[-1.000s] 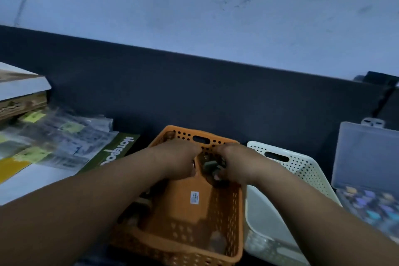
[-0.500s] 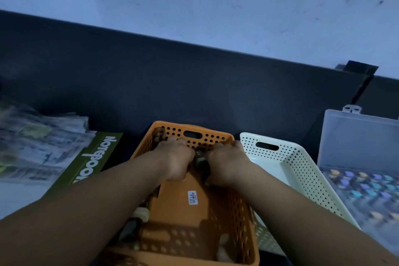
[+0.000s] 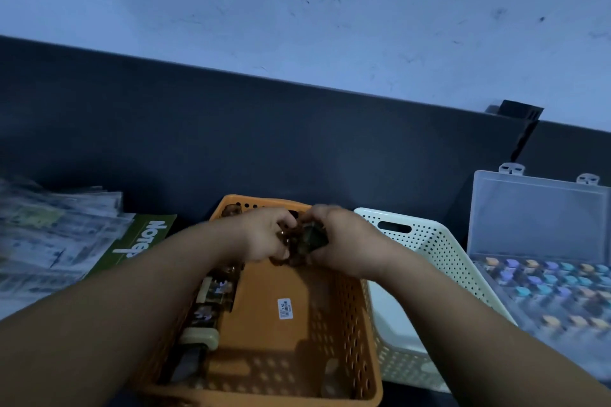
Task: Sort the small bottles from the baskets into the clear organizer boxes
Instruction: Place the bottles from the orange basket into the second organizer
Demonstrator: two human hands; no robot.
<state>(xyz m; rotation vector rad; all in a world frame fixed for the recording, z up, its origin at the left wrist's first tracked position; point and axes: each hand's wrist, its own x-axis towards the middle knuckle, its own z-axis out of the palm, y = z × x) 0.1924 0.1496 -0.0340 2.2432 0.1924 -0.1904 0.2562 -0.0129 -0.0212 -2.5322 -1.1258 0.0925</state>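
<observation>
While both hands meet over the far end of the orange basket (image 3: 291,334), a cluster of small amber bottles (image 3: 299,243) sits pinched between them. The left hand (image 3: 264,236) curls its fingers around the cluster from its own side, and the right hand (image 3: 344,241) closes on it from the other, thumb over a dark-capped bottle. The view is too dim and blurred to tell which way these bottles point. Below the left hand, under the forearm, more small bottles (image 3: 215,294) lie along the basket's left wall; the nearest one lies on its side, long axis running along the wall. Just right of the right hand stands a white perforated basket (image 3: 429,251). Farther right, the clear organizer box (image 3: 542,261) lies open, lid raised, with rows of coloured caps inside. Left of the left hand lie a green notepad (image 3: 142,241) and plastic packets (image 3: 56,235).
</observation>
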